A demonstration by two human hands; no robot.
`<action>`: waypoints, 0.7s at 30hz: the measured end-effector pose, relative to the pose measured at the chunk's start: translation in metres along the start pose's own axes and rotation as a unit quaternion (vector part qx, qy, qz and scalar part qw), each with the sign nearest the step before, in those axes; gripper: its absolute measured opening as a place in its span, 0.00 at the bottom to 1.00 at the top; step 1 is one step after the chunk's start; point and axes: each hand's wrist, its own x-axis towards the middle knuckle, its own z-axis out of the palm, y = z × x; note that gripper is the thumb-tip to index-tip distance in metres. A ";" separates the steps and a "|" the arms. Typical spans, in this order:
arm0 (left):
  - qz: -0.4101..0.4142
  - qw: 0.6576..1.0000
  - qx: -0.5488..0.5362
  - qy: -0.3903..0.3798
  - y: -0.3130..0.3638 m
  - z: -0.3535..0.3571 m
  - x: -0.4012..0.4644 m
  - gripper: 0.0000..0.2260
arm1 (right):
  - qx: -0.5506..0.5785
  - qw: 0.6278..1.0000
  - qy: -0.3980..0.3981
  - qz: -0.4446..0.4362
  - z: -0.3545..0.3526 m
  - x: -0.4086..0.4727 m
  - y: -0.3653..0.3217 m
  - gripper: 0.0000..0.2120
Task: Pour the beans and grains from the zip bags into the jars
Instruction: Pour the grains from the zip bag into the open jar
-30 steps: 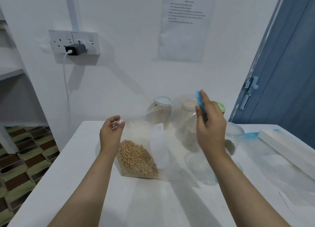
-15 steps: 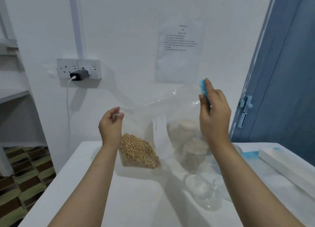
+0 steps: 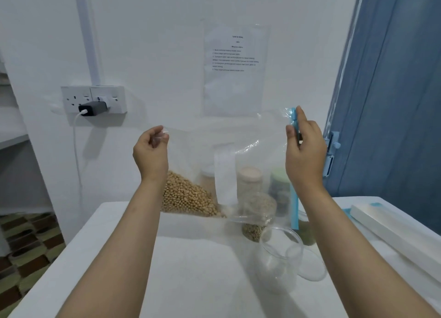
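A clear zip bag [image 3: 202, 165] hangs lifted above the white table [image 3: 191, 270]. Tan beans [image 3: 186, 196] are heaped in its lower left corner. My left hand [image 3: 151, 150] pinches the bag's upper left corner. My right hand [image 3: 304, 150] pinches the blue zip strip [image 3: 294, 165] at the bag's right side. Below the bag's right end stands an empty clear jar [image 3: 279, 258], its mouth open. Behind the bag, blurred through the plastic, stand filled jars: one with a pale lid [image 3: 249, 181], one with a green lid [image 3: 279, 186], and one of greenish grains [image 3: 256, 219].
A long white box [image 3: 393, 231] lies along the table's right side, with a clear lid [image 3: 312, 267] next to the empty jar. A blue door [image 3: 393, 91] stands at the right. A wall socket with a charger [image 3: 93, 102] is at the left.
Both hands have raised the bag off the table, and the beans have slid into its lower left corner. The camera has tilted upward.
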 end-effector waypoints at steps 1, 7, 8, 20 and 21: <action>0.003 1.000 0.003 0.001 0.002 0.002 0.000 0.08 | 0.002 1.000 -0.001 0.005 -0.002 -0.001 0.004 0.20; 0.015 0.999 0.024 0.015 0.015 0.010 -0.001 0.08 | 0.022 0.999 -0.012 0.031 -0.011 -0.011 0.014 0.21; 0.016 0.999 0.025 0.017 0.018 0.011 -0.002 0.08 | 0.024 0.999 -0.014 0.032 -0.012 -0.013 0.015 0.21; 0.037 0.997 0.061 -0.009 0.044 0.024 -0.018 0.08 | 0.041 0.995 -0.002 0.093 -0.028 -0.038 0.038 0.21; 0.038 0.997 0.063 -0.013 0.046 0.026 -0.020 0.09 | 0.040 0.994 0.001 0.097 -0.029 -0.039 0.040 0.21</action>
